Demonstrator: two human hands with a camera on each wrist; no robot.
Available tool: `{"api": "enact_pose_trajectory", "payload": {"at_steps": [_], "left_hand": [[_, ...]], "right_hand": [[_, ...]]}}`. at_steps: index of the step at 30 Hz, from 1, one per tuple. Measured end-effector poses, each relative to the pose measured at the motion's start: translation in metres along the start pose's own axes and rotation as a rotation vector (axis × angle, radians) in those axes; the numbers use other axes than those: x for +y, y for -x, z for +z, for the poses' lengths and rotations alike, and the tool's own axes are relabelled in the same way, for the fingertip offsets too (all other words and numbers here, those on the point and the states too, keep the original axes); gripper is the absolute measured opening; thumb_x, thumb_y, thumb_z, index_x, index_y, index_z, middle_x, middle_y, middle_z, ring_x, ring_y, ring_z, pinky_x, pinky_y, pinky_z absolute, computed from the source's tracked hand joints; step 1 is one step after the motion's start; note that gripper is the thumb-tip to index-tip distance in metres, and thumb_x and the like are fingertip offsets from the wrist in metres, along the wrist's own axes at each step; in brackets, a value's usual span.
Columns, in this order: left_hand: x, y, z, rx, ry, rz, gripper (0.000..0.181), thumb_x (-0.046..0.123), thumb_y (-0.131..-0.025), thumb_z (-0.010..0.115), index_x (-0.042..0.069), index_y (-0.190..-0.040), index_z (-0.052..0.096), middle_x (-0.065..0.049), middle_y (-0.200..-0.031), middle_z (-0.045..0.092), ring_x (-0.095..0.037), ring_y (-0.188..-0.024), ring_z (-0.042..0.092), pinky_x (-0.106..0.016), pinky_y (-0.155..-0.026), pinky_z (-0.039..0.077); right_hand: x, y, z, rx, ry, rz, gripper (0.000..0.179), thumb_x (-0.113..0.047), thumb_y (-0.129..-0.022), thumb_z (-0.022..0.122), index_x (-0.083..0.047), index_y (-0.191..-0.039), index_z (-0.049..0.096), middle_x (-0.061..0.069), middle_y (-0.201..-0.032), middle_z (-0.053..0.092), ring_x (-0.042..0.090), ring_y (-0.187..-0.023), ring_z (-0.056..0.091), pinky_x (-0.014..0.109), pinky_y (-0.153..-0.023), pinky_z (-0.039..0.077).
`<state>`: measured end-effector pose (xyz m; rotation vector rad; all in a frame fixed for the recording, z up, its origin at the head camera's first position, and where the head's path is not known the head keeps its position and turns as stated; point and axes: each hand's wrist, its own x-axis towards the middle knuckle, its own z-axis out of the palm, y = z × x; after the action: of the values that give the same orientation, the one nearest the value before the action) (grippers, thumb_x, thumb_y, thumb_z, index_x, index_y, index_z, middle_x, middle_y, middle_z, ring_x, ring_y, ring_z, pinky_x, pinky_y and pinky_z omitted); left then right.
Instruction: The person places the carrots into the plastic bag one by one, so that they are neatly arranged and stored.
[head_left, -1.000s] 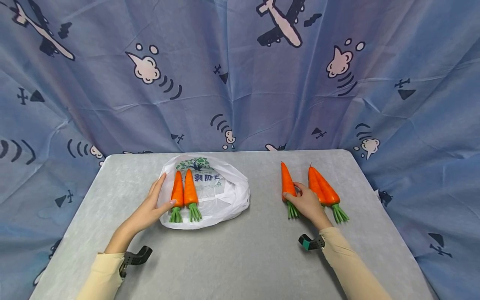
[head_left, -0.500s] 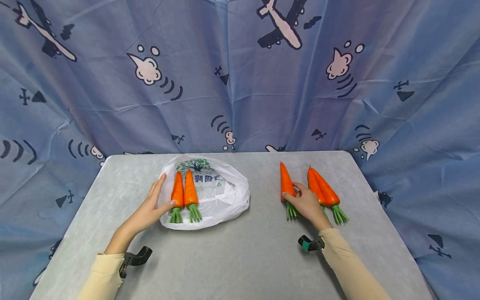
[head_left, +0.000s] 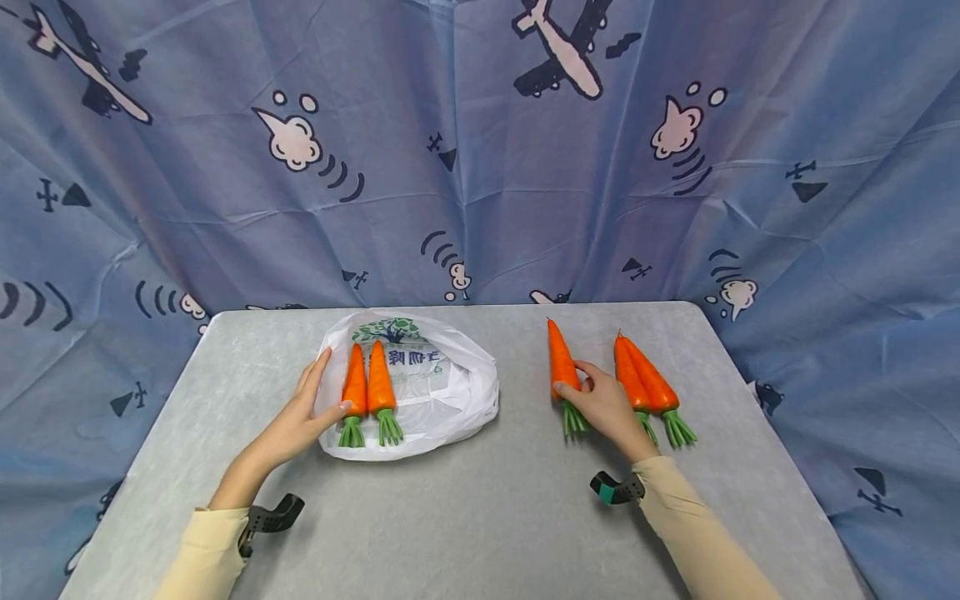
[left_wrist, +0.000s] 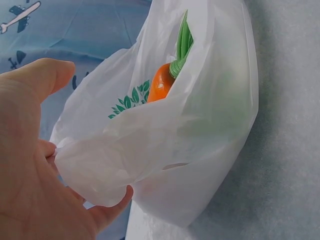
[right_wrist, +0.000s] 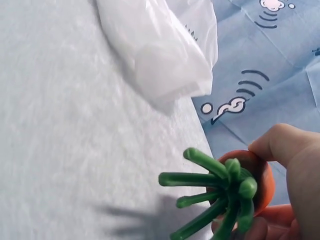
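Carrot (head_left: 562,363), a smooth, glossy orange taper with stubby, finger-like green stems, sits right of the white plastic bag (head_left: 471,398), pinched between the thumb and fingers of the right hand (head_left: 606,406), and the step in hand looks like lifting it off the worktop (head_left: 450,517). Left of the bag, the left hand's (head_left: 303,417) grip is spread against thin, wrinkled film, with two bagged carrots (head_left: 381,383) inside and two loose carrots (head_left: 654,375) farther right. Next, I judge, calls for a firm pinch and a wide-held bag mouth.
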<state>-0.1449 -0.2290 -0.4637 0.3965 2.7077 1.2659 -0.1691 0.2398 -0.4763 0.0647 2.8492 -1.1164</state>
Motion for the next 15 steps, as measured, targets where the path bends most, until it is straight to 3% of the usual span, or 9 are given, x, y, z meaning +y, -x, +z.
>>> {"api": "enact_pose_trajectory", "payload": {"at_steps": [15], "left_hand": [[0.002, 0.0, 0.0, 0.002, -0.002, 0.003, 0.093, 0.033, -0.098, 0.062, 0.017, -0.161, -0.005, -0.025, -0.165, 0.002, -0.05, -0.15, 0.01, -0.073, -0.115, 0.016]], "right_hand": [[-0.035, 0.002, 0.012, -0.014, 0.011, -0.054, 0.063, -0.042, -0.089, 0.068, -0.006, -0.139, 0.054, 0.001, -0.071, 0.047, 0.014, -0.062, 0.043, 0.025, -0.058, 0.033]]}}
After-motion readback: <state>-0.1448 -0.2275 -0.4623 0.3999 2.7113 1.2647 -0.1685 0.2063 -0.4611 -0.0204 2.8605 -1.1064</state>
